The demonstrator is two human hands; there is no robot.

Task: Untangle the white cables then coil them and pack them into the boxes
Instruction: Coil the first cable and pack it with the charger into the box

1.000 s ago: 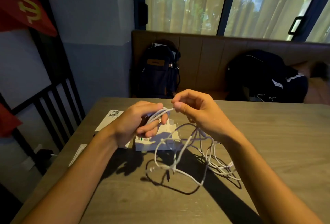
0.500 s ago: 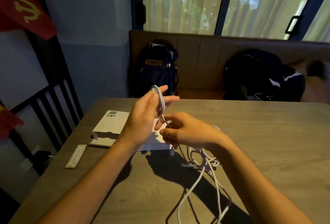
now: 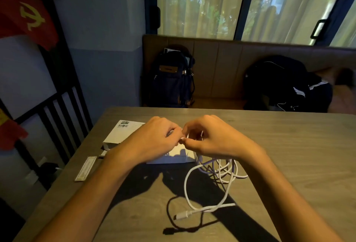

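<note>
My left hand and my right hand meet above the table, fingertips together, both pinching a short stretch of white cable. The rest of that cable hangs from my right hand into a loose tangle on the table. One plug end lies near the front. A small open white box sits under my hands, partly hidden. A second white box with a barcode label lies left of it.
A thin white card strip lies near the wooden table's left edge. Behind the table runs a bench with a dark backpack and a black jacket. A black railing stands to the left.
My left hand came down from its raised position and my right hand rose to meet it. The cable tangle shifted right, and a plug end now lies at the front.
</note>
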